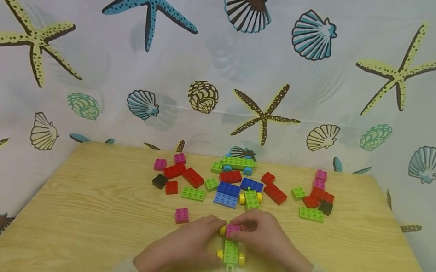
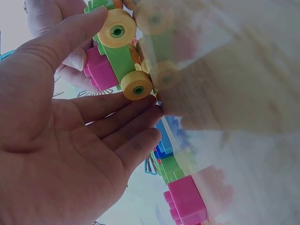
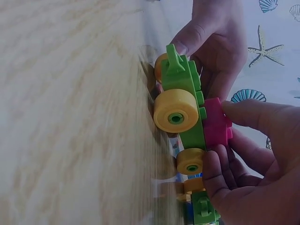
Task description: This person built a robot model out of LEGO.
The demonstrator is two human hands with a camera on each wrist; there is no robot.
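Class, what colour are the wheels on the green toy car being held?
Yellow wheels, clearest in the right wrist view.

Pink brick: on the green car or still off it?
On. The pink brick sits on the green car studs, pinched by the right hand.

No readable text, label, brand, number or sign appeared in any view. Backdrop cloth (image 1: 228,63) behind counter (image 1: 86,210) carried only printed starfish and shell pictures, no lettering. Bricks at centre of head view, and green wheeled piece (image 3: 180,93) seen close at middle of right wrist view, showed plain studs and wheel hubs; any moulded marks too small or blurred to read.
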